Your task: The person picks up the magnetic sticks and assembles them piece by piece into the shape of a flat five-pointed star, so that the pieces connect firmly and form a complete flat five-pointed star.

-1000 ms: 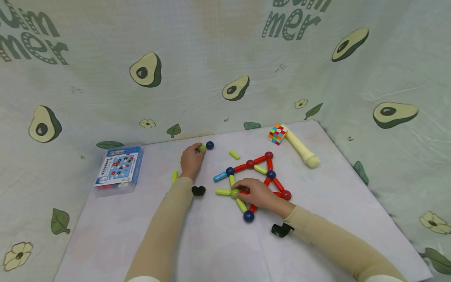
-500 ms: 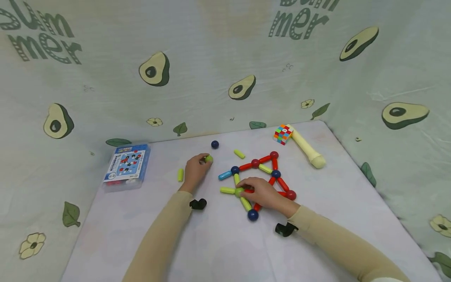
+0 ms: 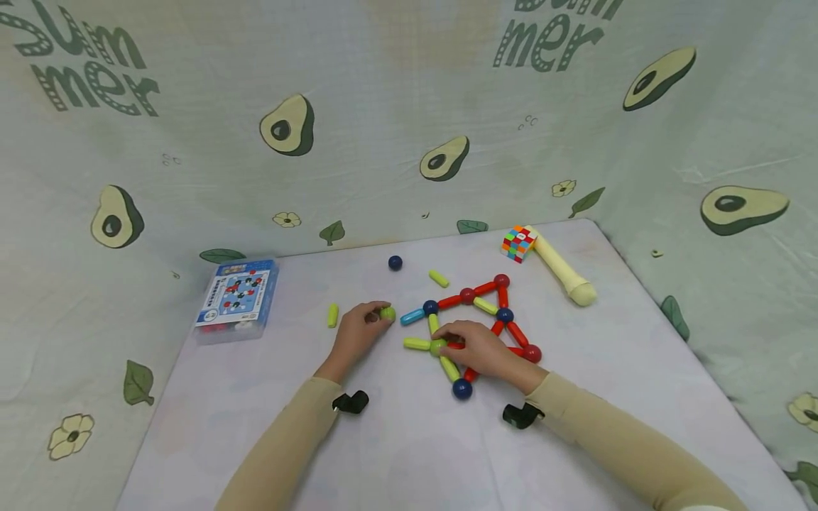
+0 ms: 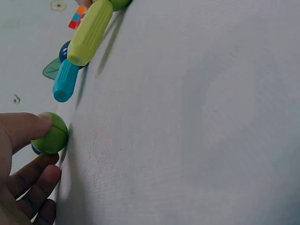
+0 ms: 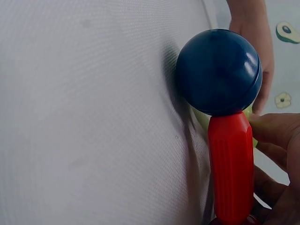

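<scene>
My left hand (image 3: 356, 333) pinches a loose green ball (image 3: 388, 313) between thumb and index finger, close to the free end of a blue stick (image 3: 412, 316). In the left wrist view this ball (image 4: 54, 136) is apart from the blue stick (image 4: 66, 80). My right hand (image 3: 479, 348) grips another green ball (image 3: 437, 348), a joint in a flat frame of magnetic sticks and balls. A yellow-green stick (image 3: 417, 343) juts left from that joint. In the right wrist view, a dark blue ball (image 5: 218, 72) and red stick (image 5: 230, 168) partly hide the right fingers.
A dark blue ball (image 3: 395, 262) and two yellow-green sticks (image 3: 438, 278) lie loose on the white table (image 3: 409, 454). A plastic box with a blue label (image 3: 238, 301) stands left. At the back right are a puzzle cube (image 3: 518, 243) and a pale yellow microphone-shaped object (image 3: 562, 268).
My left hand has carried the green ball from beside the loose dark blue ball towards me and rightwards, to near the blue stick. My right hand stays on the frame. The head view shifts slightly.
</scene>
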The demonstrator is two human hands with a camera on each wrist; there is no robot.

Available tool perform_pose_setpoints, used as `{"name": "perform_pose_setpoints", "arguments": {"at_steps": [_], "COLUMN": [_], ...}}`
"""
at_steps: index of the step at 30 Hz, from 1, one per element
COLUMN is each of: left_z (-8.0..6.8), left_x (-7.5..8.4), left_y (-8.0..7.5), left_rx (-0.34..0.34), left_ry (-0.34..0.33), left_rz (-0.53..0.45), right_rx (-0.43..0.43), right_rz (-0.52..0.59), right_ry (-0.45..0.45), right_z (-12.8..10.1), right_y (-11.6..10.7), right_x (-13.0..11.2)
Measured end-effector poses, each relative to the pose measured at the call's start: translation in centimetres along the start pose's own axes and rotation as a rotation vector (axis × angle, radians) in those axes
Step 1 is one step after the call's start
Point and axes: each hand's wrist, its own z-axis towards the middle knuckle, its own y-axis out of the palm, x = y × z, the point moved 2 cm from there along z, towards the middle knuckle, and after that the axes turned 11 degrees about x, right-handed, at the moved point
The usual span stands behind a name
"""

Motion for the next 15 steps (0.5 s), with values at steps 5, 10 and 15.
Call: {"name": "perform_pose_setpoints", "arguments": {"at_steps": [5, 10, 15], "left_z": [-0.8, -1.3, -1.5], "left_x": [-0.2, -0.1, 0.2], "left_y": [-0.2, -0.2, -0.1], "left_rx": [-0.047, -0.081, -0.099], "left_ry": [0.006, 0.019, 0.038], "left_rz": [-0.005, 0.008, 0.003], "right_rx": [-0.004, -0.009, -0.011], "right_rz": [0.003, 0.002, -0.001], "right_ry": [0.003, 0.015, 0.022], "right_z": [0.1, 0.1, 0.1], "right_y": [0.0, 0.0, 0.0], "right_x": [0.0, 0.0, -0.1]}}
